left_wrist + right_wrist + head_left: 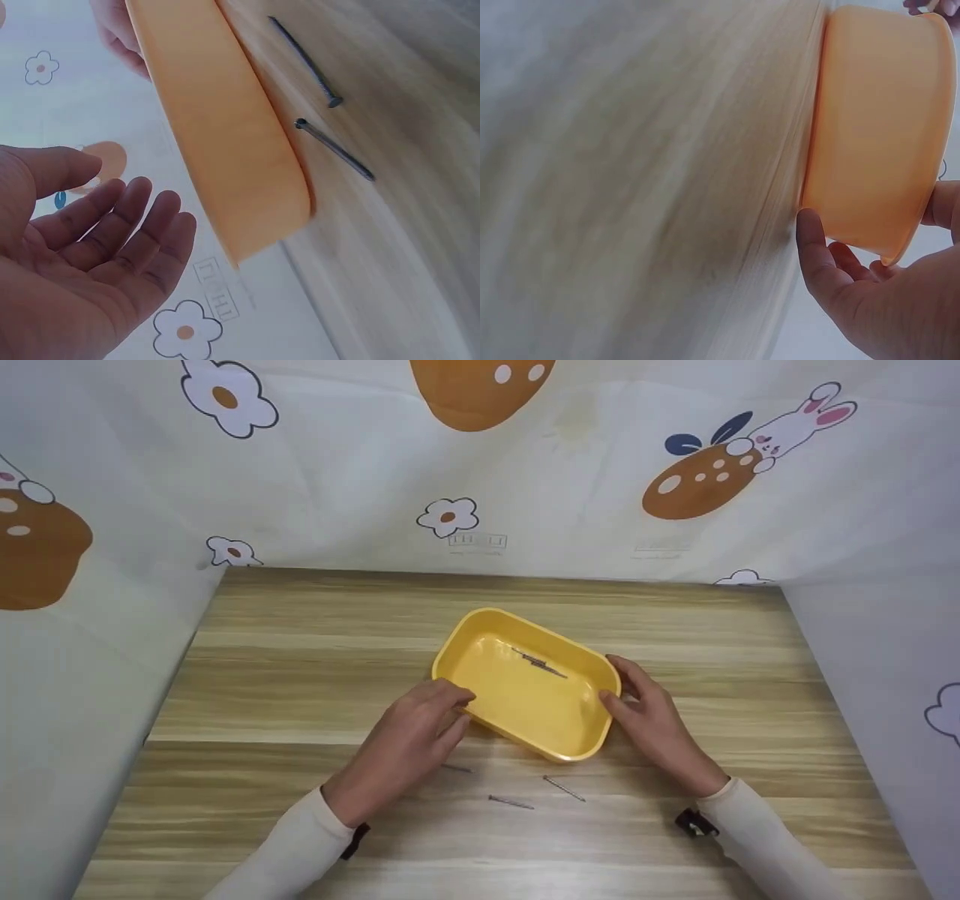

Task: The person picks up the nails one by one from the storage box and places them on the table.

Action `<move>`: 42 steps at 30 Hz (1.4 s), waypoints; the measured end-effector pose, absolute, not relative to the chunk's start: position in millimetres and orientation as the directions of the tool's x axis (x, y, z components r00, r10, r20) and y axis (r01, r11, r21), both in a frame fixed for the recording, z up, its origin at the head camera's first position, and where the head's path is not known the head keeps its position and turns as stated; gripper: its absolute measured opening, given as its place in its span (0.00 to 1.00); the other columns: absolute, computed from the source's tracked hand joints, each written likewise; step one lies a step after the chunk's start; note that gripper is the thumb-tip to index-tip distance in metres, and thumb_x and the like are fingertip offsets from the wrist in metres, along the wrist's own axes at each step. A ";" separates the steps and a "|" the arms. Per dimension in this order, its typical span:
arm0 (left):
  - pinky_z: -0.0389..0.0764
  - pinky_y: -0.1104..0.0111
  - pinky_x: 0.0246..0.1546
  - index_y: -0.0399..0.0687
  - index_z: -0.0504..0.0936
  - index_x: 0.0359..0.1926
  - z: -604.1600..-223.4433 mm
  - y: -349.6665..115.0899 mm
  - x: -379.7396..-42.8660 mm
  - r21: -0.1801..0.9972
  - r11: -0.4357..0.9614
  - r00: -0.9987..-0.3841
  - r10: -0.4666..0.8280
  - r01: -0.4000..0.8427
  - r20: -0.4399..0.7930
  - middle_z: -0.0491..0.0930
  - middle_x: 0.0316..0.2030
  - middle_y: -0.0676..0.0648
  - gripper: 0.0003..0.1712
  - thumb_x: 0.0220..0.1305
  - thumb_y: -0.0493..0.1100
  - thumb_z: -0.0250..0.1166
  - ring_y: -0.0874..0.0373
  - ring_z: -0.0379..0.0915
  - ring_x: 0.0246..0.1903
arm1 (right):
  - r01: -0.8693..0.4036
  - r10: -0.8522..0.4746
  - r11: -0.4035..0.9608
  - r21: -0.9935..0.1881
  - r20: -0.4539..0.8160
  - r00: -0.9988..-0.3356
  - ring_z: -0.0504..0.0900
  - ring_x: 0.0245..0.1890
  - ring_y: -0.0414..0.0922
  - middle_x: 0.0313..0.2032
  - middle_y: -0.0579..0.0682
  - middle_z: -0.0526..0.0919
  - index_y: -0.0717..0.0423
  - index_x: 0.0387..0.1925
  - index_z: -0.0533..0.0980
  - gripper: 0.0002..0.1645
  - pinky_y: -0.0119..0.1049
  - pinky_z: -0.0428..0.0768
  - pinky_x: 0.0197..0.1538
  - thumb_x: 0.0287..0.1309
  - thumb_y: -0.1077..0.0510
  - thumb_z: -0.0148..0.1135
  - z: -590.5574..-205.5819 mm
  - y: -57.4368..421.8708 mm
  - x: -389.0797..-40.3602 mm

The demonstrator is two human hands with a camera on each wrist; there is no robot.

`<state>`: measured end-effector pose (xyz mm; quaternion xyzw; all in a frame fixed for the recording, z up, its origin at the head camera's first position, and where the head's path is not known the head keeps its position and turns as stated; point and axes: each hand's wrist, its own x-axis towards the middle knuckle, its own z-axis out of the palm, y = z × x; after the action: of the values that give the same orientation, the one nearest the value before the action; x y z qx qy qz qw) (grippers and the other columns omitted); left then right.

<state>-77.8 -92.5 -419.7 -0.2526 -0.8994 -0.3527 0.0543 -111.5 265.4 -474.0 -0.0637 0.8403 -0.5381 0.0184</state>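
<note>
One yellow tray (517,701) has its end between right thumb (616,709) and fingers (823,264).

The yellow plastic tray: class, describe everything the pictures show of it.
The yellow, plastic-looking, rounded rectangular tray is open-topped, with a smooth floor, plain walls and a lipped rim. It rests upright on the wood-grained table, turned at a slant. Thin grey metal nails lie inside near the far wall. The right hand grips its right end; the left hand is by the near left rim, apparently not touching it in the left wrist view.
</note>
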 end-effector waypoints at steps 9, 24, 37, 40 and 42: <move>0.88 0.60 0.56 0.40 0.89 0.56 -418.7 -75.2 -93.2 0.609 0.620 -0.857 0.465 0.494 0.222 0.88 0.52 0.45 0.12 0.76 0.37 0.71 0.54 0.84 0.53 | -0.077 -0.138 0.406 -0.911 0.022 -0.990 0.79 0.70 0.61 0.72 0.66 0.77 0.68 0.79 0.67 0.34 0.36 0.85 0.62 0.78 0.65 0.64 -474.8 266.5 -112.0; 0.86 0.55 0.60 0.32 0.88 0.58 -423.7 -55.2 -123.0 0.618 0.619 -0.845 0.514 0.485 0.148 0.88 0.55 0.40 0.15 0.77 0.36 0.68 0.47 0.83 0.57 | -0.089 -0.137 0.398 -0.913 0.037 -0.990 0.80 0.70 0.61 0.72 0.66 0.78 0.68 0.79 0.67 0.34 0.27 0.82 0.62 0.77 0.67 0.64 -474.1 265.9 -111.0; 0.88 0.54 0.54 0.31 0.88 0.57 -426.7 -35.6 -150.1 0.489 0.674 -0.814 0.562 0.553 0.146 0.88 0.53 0.37 0.15 0.76 0.35 0.68 0.43 0.85 0.53 | -0.092 -0.139 0.390 -0.916 0.041 -0.989 0.78 0.72 0.61 0.74 0.67 0.76 0.69 0.79 0.67 0.34 0.30 0.82 0.64 0.77 0.67 0.64 -474.4 265.7 -111.5; 0.88 0.55 0.54 0.33 0.88 0.59 -429.4 -31.6 -153.9 0.471 0.697 -0.823 0.555 0.540 0.122 0.88 0.53 0.37 0.15 0.76 0.36 0.68 0.43 0.84 0.54 | -0.093 -0.139 0.393 -0.915 0.041 -0.990 0.78 0.72 0.62 0.74 0.67 0.75 0.69 0.79 0.67 0.35 0.31 0.82 0.64 0.77 0.67 0.64 -474.4 265.7 -111.1; 0.89 0.55 0.53 0.33 0.88 0.60 -431.0 -28.6 -155.8 0.460 0.704 -0.821 0.561 0.541 0.106 0.88 0.53 0.38 0.16 0.77 0.36 0.67 0.43 0.84 0.53 | -0.094 -0.137 0.396 -0.913 0.043 -0.990 0.78 0.72 0.62 0.74 0.67 0.75 0.69 0.79 0.67 0.35 0.31 0.82 0.64 0.77 0.66 0.64 -474.1 266.0 -110.7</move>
<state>-155.8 -28.6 -431.0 -0.2987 -0.9228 -0.2426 -0.0209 -110.7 266.0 -474.1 -0.0692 0.8353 -0.5450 0.0196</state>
